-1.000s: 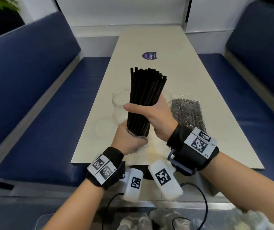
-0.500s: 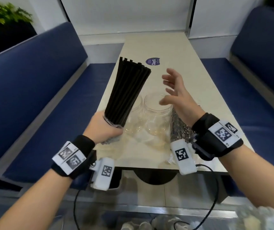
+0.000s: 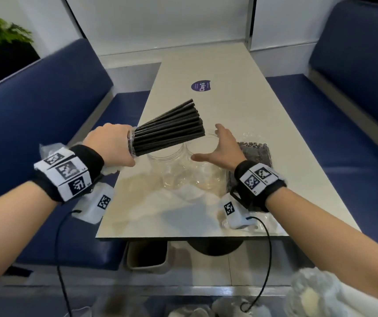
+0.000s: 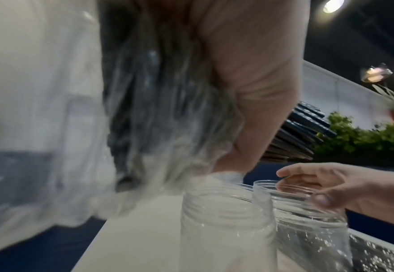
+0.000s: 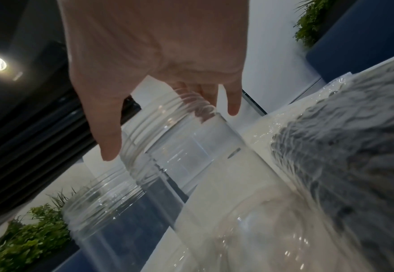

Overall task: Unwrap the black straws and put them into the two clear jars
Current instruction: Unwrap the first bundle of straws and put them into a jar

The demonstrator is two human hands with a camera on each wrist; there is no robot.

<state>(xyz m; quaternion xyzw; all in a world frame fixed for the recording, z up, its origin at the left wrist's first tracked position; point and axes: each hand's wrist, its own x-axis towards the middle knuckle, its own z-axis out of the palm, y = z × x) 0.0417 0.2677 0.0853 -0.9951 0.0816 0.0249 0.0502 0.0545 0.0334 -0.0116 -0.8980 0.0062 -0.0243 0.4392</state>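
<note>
My left hand (image 3: pixel 114 147) grips the base of a bundle of black straws (image 3: pixel 172 131), which still has clear wrap (image 4: pixel 156 128) round its base. The bundle lies tilted to the right, its tips over the two clear jars. Both jars stand upright and side by side on the table, the left jar (image 3: pixel 165 172) and the right jar (image 3: pixel 206 175). My right hand (image 3: pixel 217 145) is spread open at the right jar's rim (image 4: pixel 284 185), thumb on the near side, fingers on the far side. The wrist views do not settle whether it touches the rim.
A wrapped pack of straws (image 3: pixel 255 154) lies just right of the jars, under my right wrist. Loose clear wrap (image 3: pixel 183 195) lies in front of the jars. The table (image 3: pixel 206 234) has a purple sticker (image 3: pixel 200 86) farther back. Blue benches flank it, with a bin (image 3: pixel 147 255) underneath.
The left hand swung the bundle from near upright down to the right, over the jars. The right hand dropped from mid-air to the right jar's rim.
</note>
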